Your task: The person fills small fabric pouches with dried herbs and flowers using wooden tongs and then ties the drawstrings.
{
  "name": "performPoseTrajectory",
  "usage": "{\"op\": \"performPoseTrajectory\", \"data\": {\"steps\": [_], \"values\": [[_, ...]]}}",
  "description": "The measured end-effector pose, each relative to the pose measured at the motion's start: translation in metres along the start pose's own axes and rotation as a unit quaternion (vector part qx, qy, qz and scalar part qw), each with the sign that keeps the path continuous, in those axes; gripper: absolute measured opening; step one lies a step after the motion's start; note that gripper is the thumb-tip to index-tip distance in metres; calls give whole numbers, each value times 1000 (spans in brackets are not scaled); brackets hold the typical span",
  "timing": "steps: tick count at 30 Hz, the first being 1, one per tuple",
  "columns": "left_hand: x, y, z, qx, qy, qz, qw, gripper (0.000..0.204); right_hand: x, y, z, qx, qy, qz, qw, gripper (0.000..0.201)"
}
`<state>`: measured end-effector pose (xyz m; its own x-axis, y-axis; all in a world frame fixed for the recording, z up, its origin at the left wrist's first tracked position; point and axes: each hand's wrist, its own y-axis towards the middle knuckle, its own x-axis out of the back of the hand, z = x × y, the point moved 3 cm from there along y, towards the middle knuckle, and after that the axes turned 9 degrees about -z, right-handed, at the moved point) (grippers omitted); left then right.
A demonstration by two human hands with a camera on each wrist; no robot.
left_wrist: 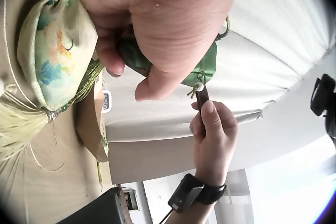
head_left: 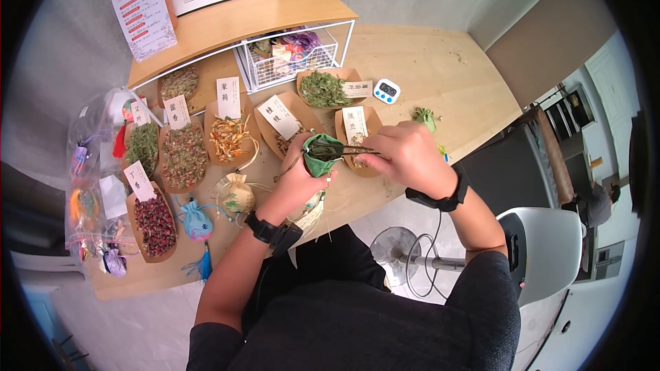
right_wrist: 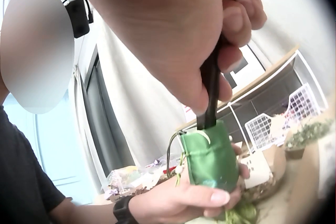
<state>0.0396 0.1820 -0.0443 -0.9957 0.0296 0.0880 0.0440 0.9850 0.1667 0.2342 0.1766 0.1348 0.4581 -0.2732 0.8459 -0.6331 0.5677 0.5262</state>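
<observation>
My left hand [head_left: 300, 177] grips a green drawstring pouch [right_wrist: 210, 155] with its mouth facing up. Dark bits show inside the pouch in the head view. Between the thumb and fingers of my right hand [head_left: 407, 156] is a pair of dark tongs [right_wrist: 211, 90], their tips down in the pouch mouth. A cord with a small bead [left_wrist: 199, 87] hangs at the pouch's side. Just below my left hand lies a pale sachet with a painted pattern [left_wrist: 60, 56] and a cream tassel. Nearest the right hand is a paper tray of dried herb [head_left: 372, 122] with a label card.
Paper trays of dried rosebuds [head_left: 155, 223], orange-yellow petals [head_left: 229, 139] and green leaves [head_left: 325, 88] stand around. A cream sachet [head_left: 236, 192] and a blue sachet [head_left: 198, 218] lie near the front edge. Behind are a white timer [head_left: 386, 91] and a wire basket [head_left: 292, 62] under a wooden shelf.
</observation>
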Motion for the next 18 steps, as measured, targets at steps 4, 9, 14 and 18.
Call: {"op": "performPoseTrajectory", "data": {"steps": [4, 9, 14, 18], "values": [[1, 0, -1, -16, 6, -13, 1000, 76, 27, 15, 3, -3, -35, 34, 999, 20], [-1, 2, 6, -15, 56, -1, 998, 77, 28, 21, -18, -149, 14, -4, 989, 20], [-2, -1, 0, -8, -26, -18, 999, 76, -39, 20, -98, -299, -92, 13, 950, 37], [-1, -1, -2, 8, -21, -2, 1000, 77, -99, 3, -150, -333, -144, 31, 931, 41]]}}
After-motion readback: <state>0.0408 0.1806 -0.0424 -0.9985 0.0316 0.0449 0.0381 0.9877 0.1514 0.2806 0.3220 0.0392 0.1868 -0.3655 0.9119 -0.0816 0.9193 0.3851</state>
